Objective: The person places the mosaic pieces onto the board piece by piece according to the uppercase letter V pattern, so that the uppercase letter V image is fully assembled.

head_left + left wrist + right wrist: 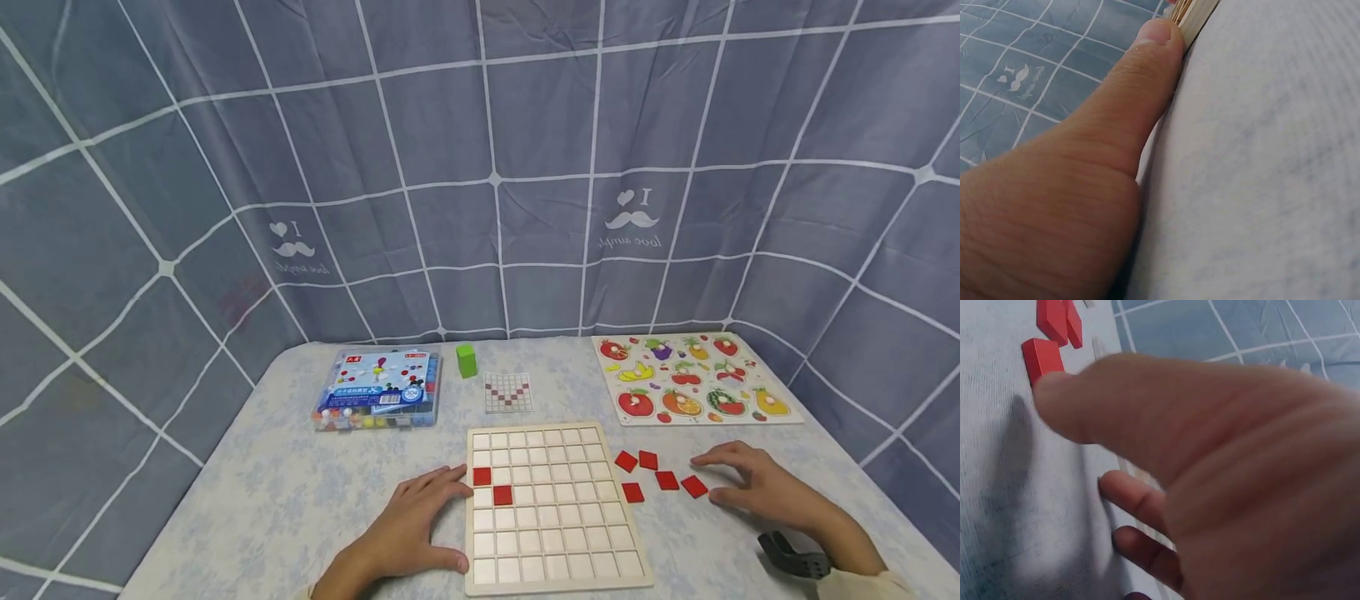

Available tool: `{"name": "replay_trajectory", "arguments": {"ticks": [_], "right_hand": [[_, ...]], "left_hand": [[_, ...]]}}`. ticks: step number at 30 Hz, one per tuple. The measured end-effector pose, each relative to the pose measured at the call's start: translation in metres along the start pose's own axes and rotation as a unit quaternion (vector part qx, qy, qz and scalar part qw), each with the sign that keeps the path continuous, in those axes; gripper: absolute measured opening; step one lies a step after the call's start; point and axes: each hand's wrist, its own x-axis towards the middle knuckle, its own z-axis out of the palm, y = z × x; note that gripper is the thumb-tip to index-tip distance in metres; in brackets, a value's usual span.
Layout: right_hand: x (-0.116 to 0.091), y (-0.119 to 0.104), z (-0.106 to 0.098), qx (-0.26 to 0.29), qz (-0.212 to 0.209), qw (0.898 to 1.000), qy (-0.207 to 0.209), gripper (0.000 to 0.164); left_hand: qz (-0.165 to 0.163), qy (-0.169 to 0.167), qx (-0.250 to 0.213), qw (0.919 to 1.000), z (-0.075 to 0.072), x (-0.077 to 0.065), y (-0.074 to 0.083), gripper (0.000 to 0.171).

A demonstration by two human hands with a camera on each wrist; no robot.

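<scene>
A pale wooden grid board (551, 508) lies flat on the table. One red square tile (482, 476) sits in its leftmost column, and a second red tile (502, 495) one column right and one row nearer. My left hand (408, 533) rests at the board's left edge, thumb and fingertips against it; the left wrist view shows the thumb (1147, 69) at the wooden rim. Several loose red tiles lie right of the board. My right hand (765, 487) is spread beside the closest one (694, 487). In the right wrist view the thumb (1104, 400) overlaps a red tile (1043, 356); contact is unclear.
Behind the board lies a small card (508, 393) with a V of red squares. A green block (467, 362) stands left of it, beside a clear plastic box (378, 390) of colourful parts. At back right lies a fruit puzzle board (693, 379). A grid-patterned curtain surrounds the table.
</scene>
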Motion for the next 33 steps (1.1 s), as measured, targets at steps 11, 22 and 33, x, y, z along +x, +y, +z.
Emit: {"name": "replay_trajectory", "arguments": {"ticks": [11, 22, 33], "right_hand": [[0.0, 0.0, 0.01, -0.035, 0.03, 0.999, 0.007, 0.036], [0.0, -0.001, 0.011, -0.046, 0.035, 0.998, 0.033, 0.032], [0.001, -0.001, 0.013, -0.032, 0.044, 0.998, 0.041, 0.026]], "left_hand": [[0.002, 0.009, -0.001, 1.0, 0.001, -0.002, 0.002, 0.08], [0.004, 0.009, 0.001, 1.0, -0.001, 0.0, 0.003, 0.08], [-0.004, 0.002, 0.001, 1.0, -0.001, 0.0, 0.003, 0.08]]}}
